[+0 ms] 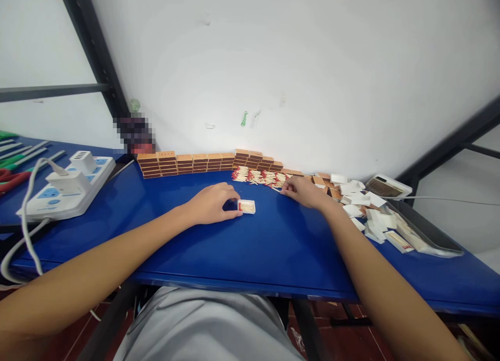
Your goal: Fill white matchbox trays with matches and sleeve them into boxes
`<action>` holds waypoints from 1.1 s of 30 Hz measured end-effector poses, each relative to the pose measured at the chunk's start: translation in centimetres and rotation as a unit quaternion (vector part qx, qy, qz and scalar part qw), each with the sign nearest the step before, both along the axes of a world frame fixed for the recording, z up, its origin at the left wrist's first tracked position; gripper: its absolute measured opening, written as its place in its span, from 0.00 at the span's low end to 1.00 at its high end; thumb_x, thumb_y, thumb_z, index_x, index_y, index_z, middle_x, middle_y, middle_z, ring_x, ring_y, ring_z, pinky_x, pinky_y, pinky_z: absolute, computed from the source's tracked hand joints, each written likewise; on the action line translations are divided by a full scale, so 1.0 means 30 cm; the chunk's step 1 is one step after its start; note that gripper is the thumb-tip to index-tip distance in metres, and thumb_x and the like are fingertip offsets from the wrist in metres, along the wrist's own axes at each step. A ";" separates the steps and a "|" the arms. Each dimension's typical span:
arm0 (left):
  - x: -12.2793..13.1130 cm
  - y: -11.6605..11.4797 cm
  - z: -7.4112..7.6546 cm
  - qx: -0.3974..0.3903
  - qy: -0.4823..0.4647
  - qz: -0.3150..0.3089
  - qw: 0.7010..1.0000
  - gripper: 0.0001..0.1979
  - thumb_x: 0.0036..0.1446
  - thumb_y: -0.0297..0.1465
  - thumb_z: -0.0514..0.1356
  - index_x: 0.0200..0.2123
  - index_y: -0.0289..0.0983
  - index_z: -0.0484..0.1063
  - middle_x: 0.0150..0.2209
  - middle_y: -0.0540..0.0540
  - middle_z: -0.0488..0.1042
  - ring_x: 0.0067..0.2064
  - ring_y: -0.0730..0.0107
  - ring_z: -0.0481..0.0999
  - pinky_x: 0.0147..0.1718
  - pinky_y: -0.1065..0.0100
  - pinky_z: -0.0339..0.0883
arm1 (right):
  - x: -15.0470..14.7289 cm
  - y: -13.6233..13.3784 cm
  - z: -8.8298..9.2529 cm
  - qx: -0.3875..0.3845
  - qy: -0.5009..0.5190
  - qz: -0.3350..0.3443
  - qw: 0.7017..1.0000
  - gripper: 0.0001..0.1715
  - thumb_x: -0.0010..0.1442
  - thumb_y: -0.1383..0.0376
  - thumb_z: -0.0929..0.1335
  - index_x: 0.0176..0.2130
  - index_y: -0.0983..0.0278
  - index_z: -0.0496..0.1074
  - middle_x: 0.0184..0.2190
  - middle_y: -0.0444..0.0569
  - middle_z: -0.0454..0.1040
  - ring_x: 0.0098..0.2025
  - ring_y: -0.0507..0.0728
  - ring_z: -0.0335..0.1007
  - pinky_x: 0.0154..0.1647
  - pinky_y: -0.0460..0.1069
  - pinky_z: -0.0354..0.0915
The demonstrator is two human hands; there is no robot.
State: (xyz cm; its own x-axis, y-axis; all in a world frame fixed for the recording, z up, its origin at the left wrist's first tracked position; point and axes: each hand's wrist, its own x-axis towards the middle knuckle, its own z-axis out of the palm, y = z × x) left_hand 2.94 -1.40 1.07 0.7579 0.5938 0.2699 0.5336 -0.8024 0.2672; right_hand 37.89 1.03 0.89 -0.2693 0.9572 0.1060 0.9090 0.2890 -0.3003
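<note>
My left hand grips the left end of a white matchbox tray between thumb and fingers. Several red-tipped matches lie inside that tray. At the right end of a loose heap of matches, my right hand is closed in a pinch. A single match sticks out to the left of its fingertips. Behind the heap, brown matchboxes stand in stacked rows along the wall.
White empty trays and brown sleeves are piled at the right, beside a phone and a dark flat object in plastic. A power strip with a white cable sits at the left. Scissors lie beyond it.
</note>
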 end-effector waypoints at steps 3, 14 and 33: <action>0.001 -0.003 0.004 -0.003 0.006 0.002 1.000 0.16 0.67 0.43 0.64 0.48 0.38 0.80 0.44 0.42 0.79 0.47 0.57 0.76 0.44 0.60 0.67 | -0.001 0.001 0.000 0.007 -0.004 0.005 1.000 0.09 0.65 0.64 0.68 0.32 0.62 0.73 0.31 0.49 0.78 0.31 0.56 0.70 0.33 0.48 0.61; -0.001 0.005 -0.006 0.002 -0.007 -0.004 1.000 0.16 0.67 0.44 0.64 0.48 0.39 0.80 0.44 0.42 0.79 0.46 0.56 0.76 0.43 0.60 0.67 | -0.009 0.005 -0.012 0.041 -0.003 0.001 0.999 0.11 0.67 0.59 0.69 0.35 0.63 0.75 0.34 0.51 0.79 0.32 0.56 0.71 0.34 0.49 0.61; 0.001 0.000 0.003 -0.003 0.003 0.002 1.000 0.16 0.67 0.43 0.65 0.48 0.38 0.80 0.44 0.43 0.79 0.46 0.57 0.76 0.43 0.60 0.66 | -0.035 0.016 -0.041 0.056 -0.042 0.009 0.997 0.08 0.69 0.66 0.68 0.37 0.64 0.74 0.37 0.54 0.79 0.35 0.57 0.71 0.36 0.48 0.59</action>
State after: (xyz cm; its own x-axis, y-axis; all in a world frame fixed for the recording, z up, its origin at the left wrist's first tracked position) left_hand 2.96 -1.41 1.15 0.7574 0.5978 0.2625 0.5379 -0.7992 0.2682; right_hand 36.86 1.50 -0.34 -0.2996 0.9351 0.1893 0.9234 0.3341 -0.1888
